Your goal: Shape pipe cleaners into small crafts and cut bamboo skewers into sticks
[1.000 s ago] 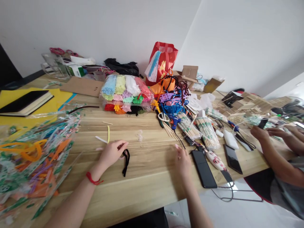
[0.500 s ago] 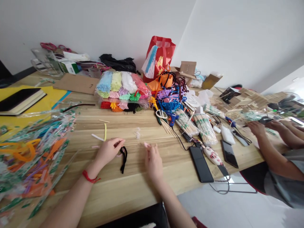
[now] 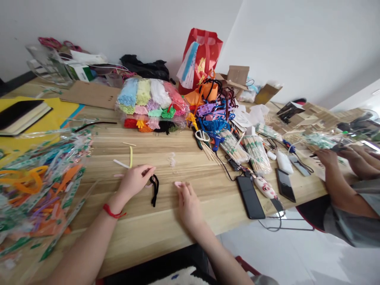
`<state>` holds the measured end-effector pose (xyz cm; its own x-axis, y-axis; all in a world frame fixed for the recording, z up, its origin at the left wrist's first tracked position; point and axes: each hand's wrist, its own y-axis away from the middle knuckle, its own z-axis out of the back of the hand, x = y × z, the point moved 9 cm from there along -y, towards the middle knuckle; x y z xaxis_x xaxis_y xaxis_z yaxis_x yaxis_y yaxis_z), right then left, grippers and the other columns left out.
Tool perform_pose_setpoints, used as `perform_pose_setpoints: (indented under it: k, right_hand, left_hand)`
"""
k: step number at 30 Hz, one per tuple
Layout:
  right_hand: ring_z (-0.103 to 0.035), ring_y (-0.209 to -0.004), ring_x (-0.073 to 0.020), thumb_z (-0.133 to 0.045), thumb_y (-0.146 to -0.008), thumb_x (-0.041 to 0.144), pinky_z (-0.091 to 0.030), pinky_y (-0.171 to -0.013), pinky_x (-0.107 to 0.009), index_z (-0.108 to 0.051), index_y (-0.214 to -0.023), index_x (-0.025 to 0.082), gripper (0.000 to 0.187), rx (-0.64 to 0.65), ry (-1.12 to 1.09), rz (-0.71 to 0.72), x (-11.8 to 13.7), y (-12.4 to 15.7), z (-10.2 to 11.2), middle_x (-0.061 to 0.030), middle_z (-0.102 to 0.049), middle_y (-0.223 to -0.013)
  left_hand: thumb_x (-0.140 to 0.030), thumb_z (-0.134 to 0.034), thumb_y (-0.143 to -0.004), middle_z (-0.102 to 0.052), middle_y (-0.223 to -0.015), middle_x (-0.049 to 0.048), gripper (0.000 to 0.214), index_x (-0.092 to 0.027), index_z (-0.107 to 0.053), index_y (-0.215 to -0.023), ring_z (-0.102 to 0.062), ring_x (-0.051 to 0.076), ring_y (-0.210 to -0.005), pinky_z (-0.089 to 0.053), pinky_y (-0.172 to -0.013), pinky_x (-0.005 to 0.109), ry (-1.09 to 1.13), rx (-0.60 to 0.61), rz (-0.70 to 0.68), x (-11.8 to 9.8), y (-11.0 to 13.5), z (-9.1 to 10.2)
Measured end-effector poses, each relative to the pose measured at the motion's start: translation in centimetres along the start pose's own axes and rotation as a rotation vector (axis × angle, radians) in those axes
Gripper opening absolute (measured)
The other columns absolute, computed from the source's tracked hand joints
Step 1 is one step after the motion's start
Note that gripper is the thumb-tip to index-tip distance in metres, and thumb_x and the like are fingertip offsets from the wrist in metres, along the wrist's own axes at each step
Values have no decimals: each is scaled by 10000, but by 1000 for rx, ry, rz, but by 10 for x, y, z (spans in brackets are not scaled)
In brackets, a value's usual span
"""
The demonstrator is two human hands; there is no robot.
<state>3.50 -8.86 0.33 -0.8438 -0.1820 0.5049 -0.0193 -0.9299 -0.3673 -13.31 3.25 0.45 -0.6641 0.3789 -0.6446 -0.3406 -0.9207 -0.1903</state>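
My left hand, a red cord round its wrist, rests on the wooden table with its fingers curled. Its fingertips pinch the top of a black pipe cleaner, folded over on the wood. My right hand lies close to the right of it. The fingers are together and hold a small pink piece at their tips. A yellow and a white pipe cleaner bit lie just beyond my left hand.
Bags of coloured pipe cleaners lie at the left and in the middle back, near a red bag. Skewer packs, scissors and two phones sit right. Another person's hands work at the far right.
My right hand has moved left from beside the phone to a spot next to the black pipe cleaner. The left hand has stayed on it.
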Motion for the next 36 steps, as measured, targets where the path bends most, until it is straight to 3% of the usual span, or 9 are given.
perform_pose_setpoints:
  k: [3,7,9,14,20,25,29,33,36]
  right_hand:
    - [-548,-1054,-189,-319,-884,119,-425,-933,-379,-549,-1143,218,360,24,-115,17,-10,-12,22,-67,-626,-1066]
    - [-588,-845,-205,-452,-863,267,-463,-773,-342,-625,-835,210,184,-65,-99,-180,-90,5,103,-55,-658,-835]
    - [-580,-793,-212,-485,-844,315,-451,-752,-342,-633,-747,215,204,45,-45,-248,-121,20,122,-54,-654,-768]
    - [-598,-701,-186,-447,-828,278,-452,-662,-292,-635,-734,201,224,299,-132,-293,-127,32,98,-44,-652,-727]
    - [-586,-653,-144,-476,-798,202,-431,-627,-246,-649,-753,192,178,325,-198,-165,-79,-32,35,-26,-651,-725]
    - [-540,-544,-116,-544,-789,279,-417,-536,-230,-655,-787,162,161,204,-360,-212,-87,-72,61,-18,-634,-668]
    - [-504,-467,-100,-617,-750,377,-386,-449,-215,-659,-806,136,251,365,-503,-335,-108,-52,87,-12,-611,-597]
    - [-593,-549,-134,-639,-724,379,-449,-486,-228,-663,-769,134,251,708,-580,-402,-105,-9,56,-45,-660,-672]
    - [-603,-554,-136,-632,-724,362,-458,-496,-226,-668,-735,147,218,622,-544,-349,-100,-17,27,-30,-653,-646]
  left_hand:
    - [-426,-442,-845,-711,-786,15,308,-201,-651,-825,-637,155,-679,-432,-611,222,2,-4,4,-1,-1,1]
    - [-419,-441,-845,-712,-784,14,304,-202,-653,-827,-635,157,-676,-435,-618,223,5,8,0,-2,-1,1]
    - [-421,-440,-846,-712,-780,13,306,-202,-653,-825,-632,157,-667,-435,-616,225,-1,10,-3,-3,-1,1]
    - [-433,-427,-851,-715,-787,15,319,-205,-649,-830,-634,157,-663,-437,-607,227,-15,6,0,-2,0,1]
    - [-404,-431,-855,-718,-821,23,304,-202,-658,-841,-642,169,-707,-434,-613,232,-9,2,-6,-1,0,0]
    - [-404,-425,-860,-717,-812,22,306,-201,-652,-833,-641,168,-714,-430,-615,231,-9,7,-14,-2,-1,-1]
    - [-412,-427,-855,-713,-785,13,304,-206,-646,-815,-637,163,-695,-431,-619,231,-11,13,-9,-1,-1,-1]
    - [-415,-421,-858,-707,-790,18,309,-202,-639,-810,-631,160,-692,-429,-625,235,-9,18,-12,-1,-1,-1]
    - [-424,-411,-859,-703,-778,22,320,-204,-639,-811,-628,162,-682,-433,-626,240,-12,19,-13,-1,-1,-1]
